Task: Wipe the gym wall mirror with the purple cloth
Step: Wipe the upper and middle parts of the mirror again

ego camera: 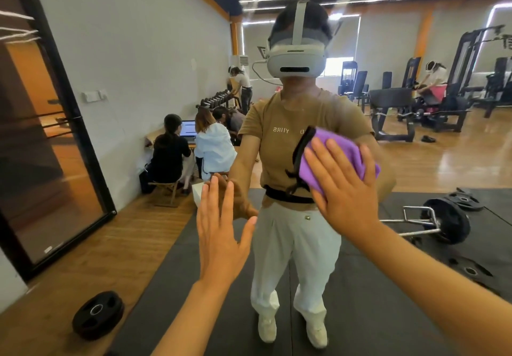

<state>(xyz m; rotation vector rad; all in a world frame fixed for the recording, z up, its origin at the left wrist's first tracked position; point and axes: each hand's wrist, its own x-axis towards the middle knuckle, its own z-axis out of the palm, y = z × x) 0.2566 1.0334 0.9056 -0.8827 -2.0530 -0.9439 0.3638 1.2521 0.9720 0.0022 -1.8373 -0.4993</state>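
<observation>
Far left, door frame (69, 123): dark-framed glass panel at the frame's left edge, beside the mirror's reflected wall.
Lower left, weight plate (97, 314): lies flat on the wood floor, well apart from my hands.
Centre left, my left hand (219, 234): fingers straight and spread a little, palm laid flat on the gym wall mirror (138, 51); I judge it braces me while the other arm works.
Centre, reflection: my own figure in a headset, facing me, which shows the glass fills nearly the whole frame.
Centre right, my right hand (343, 186): fingers straight and fanned wide, pressing the purple cloth (331, 153) flat to the glass, not pinching it; a broad palm spreads the pressure.
Purple cloth, axis: bunched pad at chest height of the reflection, right of centre; its long axis runs from upper left to lower right, most of it under my palm.
Right, barbell (432, 220): reflected on the dark mat.
</observation>
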